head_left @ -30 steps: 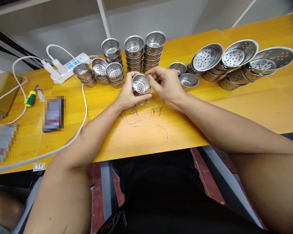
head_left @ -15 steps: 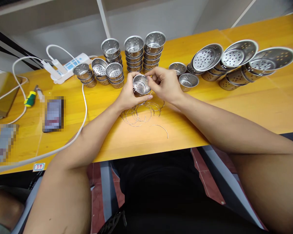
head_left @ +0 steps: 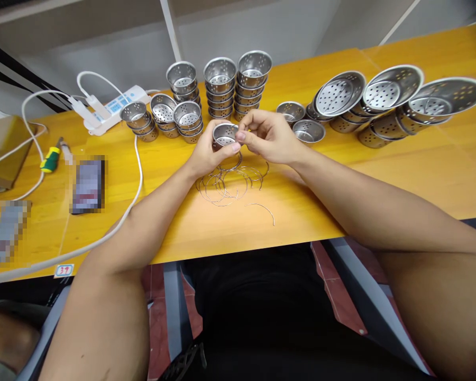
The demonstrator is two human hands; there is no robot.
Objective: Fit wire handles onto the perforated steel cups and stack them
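Note:
A small perforated metal cup (head_left: 225, 136) is wrapped in the fingers of my left hand (head_left: 209, 152), its opening facing up and toward me. At the cup's right rim, my right hand (head_left: 270, 138) is closed in a pinch; what its fingertips hold is too small to make out. Below both hands, several thin curved wires (head_left: 223, 186) lie in a tangle on the yellow table (head_left: 301, 211). One separate curved wire (head_left: 266, 210) rests nearer the front edge.
Stacks of metal cups (head_left: 220, 79) stand behind my hands, and tilted stacks (head_left: 384, 95) lie to the right. On the left are a power strip (head_left: 117, 110), white cable (head_left: 139, 164), screwdriver (head_left: 50, 160) and two blurred phones (head_left: 88, 185). A person's leg (head_left: 10, 333) shows lower left.
The cup in my left hand has tipped, so less of its bottom shows. My right fingertips have shifted slightly at its rim and remain pinched.

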